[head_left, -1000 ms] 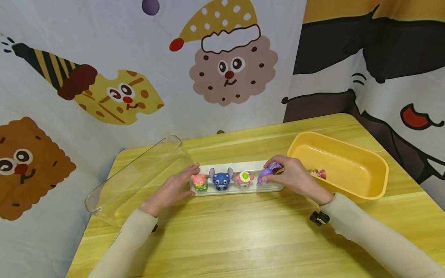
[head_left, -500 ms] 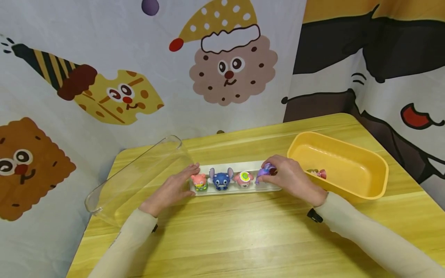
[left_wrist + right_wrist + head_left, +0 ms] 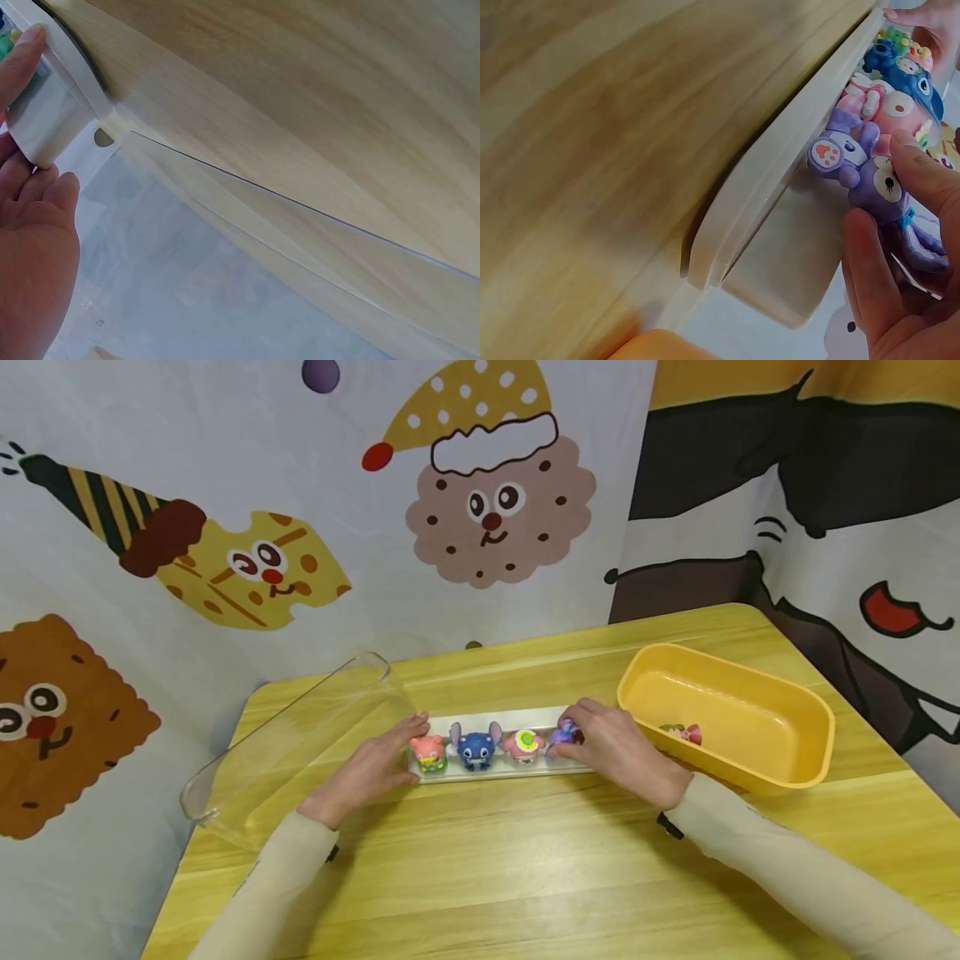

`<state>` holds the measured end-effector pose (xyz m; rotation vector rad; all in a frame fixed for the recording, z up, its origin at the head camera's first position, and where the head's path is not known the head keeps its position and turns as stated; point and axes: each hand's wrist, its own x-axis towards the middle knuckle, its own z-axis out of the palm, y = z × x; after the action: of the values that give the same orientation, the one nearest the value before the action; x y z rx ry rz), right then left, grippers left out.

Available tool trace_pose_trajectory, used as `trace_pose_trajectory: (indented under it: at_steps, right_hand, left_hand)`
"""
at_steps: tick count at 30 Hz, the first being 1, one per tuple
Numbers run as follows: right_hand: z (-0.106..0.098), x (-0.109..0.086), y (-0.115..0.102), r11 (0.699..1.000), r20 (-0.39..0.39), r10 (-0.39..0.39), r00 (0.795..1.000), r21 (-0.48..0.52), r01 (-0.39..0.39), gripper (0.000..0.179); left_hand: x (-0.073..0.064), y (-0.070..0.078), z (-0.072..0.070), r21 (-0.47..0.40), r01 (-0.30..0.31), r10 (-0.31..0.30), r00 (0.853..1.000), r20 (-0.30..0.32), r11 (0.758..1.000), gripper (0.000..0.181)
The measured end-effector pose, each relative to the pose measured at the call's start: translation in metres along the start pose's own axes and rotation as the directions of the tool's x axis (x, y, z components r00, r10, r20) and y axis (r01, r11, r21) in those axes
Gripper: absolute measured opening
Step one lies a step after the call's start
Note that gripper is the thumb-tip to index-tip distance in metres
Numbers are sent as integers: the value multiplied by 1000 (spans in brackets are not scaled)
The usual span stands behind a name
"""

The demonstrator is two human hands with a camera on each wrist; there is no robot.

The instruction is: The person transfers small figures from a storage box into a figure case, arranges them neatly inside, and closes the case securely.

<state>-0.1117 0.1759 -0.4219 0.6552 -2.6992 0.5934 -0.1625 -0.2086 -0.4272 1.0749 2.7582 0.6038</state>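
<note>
- Right hand (image 3: pixel 621 753): fingers closed to a pinch, thumb opposite, holding the purple figure (image 3: pixel 871 180) by its head.
- Purple figure: at the right end of the white tray (image 3: pixel 784 259), just beside the pink figure (image 3: pixel 522 747). Cannot tell whether its base bears on the tray.
- Left hand (image 3: pixel 369 775): fingers parted to the tray's width, gripping its left end; left wrist view shows thumb on one long rim, fingertips against the opposite side.
- In the tray, left to right: coral figure (image 3: pixel 428 752), blue figure (image 3: pixel 477 751), pink figure, purple figure. First three upright, in one row.
- Clear box (image 3: pixel 300 743): left of the tray, slanting away toward the wall.
- Yellow bin (image 3: pixel 727 706): right of the tray, past the right hand; one small figure (image 3: pixel 692 735) inside, at the near left, partly hidden by the bin wall.
- All on the wood-grain worktop (image 3: pixel 480 877); cartoon-print backdrop (image 3: pixel 315 443) behind.
</note>
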Motion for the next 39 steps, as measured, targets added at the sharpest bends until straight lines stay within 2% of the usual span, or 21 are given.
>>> trace_pose_trajectory:
  at_steps: [9,16,21,27,32,36,39]
  right_hand:
    - [0,-1,-1,1000,4,-17,1000,-5,17,49]
    - [-13,-5,0,989,64,96,993,105,-102,56]
    - [-35,-9,5,977,62,161,985,128,-168,58]
    - [-73,-9,12,967,31,217,976,133,-220,51]
    - [-105,-9,25,939,120,275,954,180,-294,56]
    - [-121,-10,43,924,198,275,941,217,-315,57]
    - [-128,-8,56,925,248,260,933,215,-315,58]
  left_hand:
    - [0,2,-1,-13,3,-3,1000,0,1000,86]
    - [1,4,0,-16,-8,8,1000,3,1000,87]
    - [2,4,0,-15,-13,13,1000,-11,1000,88]
    - [-1,3,-1,-17,-17,17,1000,-20,1000,87]
    - [-2,2,-1,-30,-22,21,1000,-13,999,86]
    - [-2,2,0,-27,-24,24,1000,-16,999,86]
    - [-2,2,0,-29,-27,26,999,-20,999,87]
